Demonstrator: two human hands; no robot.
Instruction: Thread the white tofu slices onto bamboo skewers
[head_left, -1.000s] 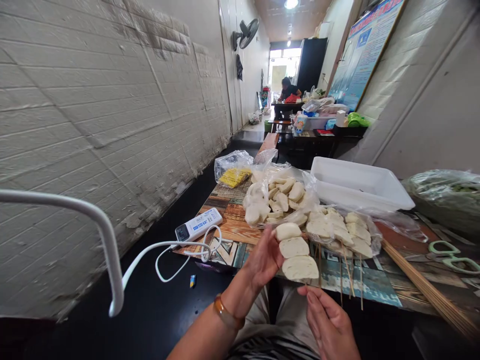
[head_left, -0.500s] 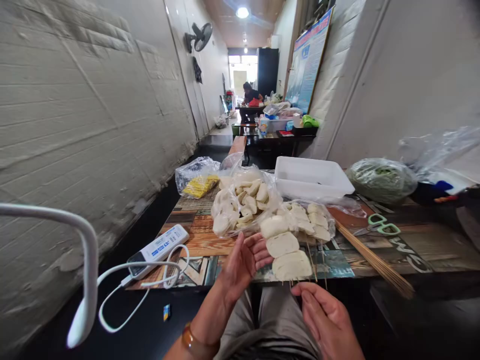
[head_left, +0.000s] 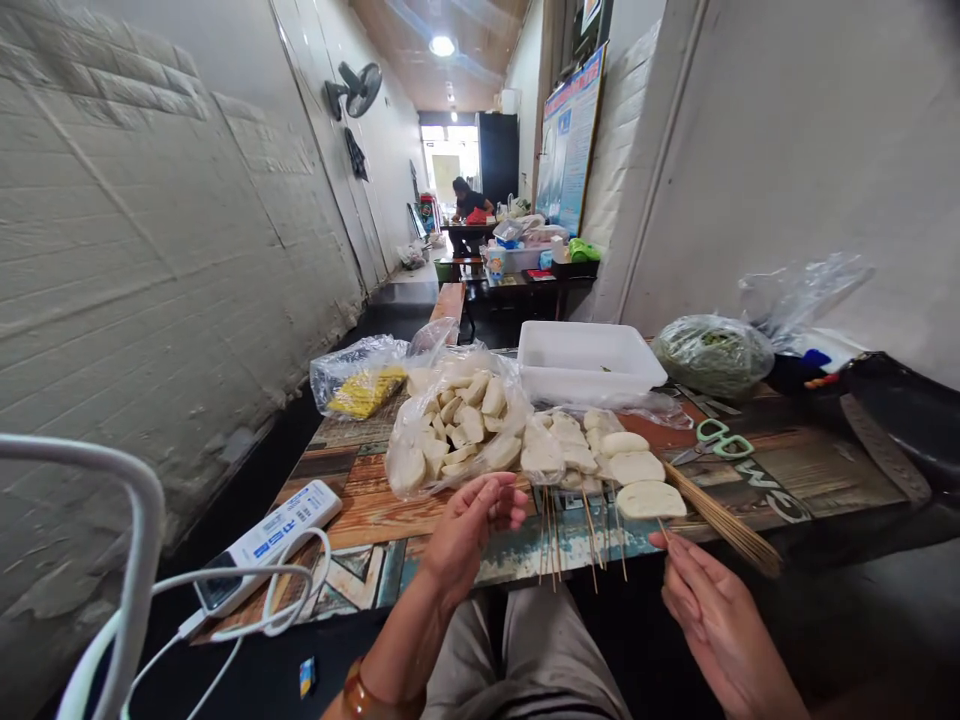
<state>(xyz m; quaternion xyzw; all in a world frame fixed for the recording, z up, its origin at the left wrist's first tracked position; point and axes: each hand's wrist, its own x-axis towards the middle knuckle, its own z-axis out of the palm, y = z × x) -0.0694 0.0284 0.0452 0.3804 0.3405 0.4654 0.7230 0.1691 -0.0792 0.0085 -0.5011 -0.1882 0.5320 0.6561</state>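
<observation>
My right hand (head_left: 709, 590), at the table's front edge, pinches the lower end of a thin wooden skewer (head_left: 661, 524). Pale, bread-like slices (head_left: 651, 500) are threaded on it, the upper ones resting by other skewered slices (head_left: 559, 445) whose bare sticks point toward me. My left hand (head_left: 480, 515) hovers over the front of the table with loosely curled fingers and nothing visible in them. Just beyond it, an open clear plastic bag (head_left: 409, 465) holds a heap of loose pale slices (head_left: 469, 425).
Bare skewers (head_left: 724, 520) and green-handled scissors (head_left: 724, 440) lie at right. Behind stand a white tub (head_left: 592, 375) and bagged greens (head_left: 712, 355). A yellow packet (head_left: 367, 392) and a white power bank (head_left: 277, 530) with cable are at left. A person (head_left: 471, 205) sits far back.
My right hand has moved right with the skewered slices, laying them beside the other skewers. My left hand has come away from the slices, its fingers more curled. The view has shifted right.
</observation>
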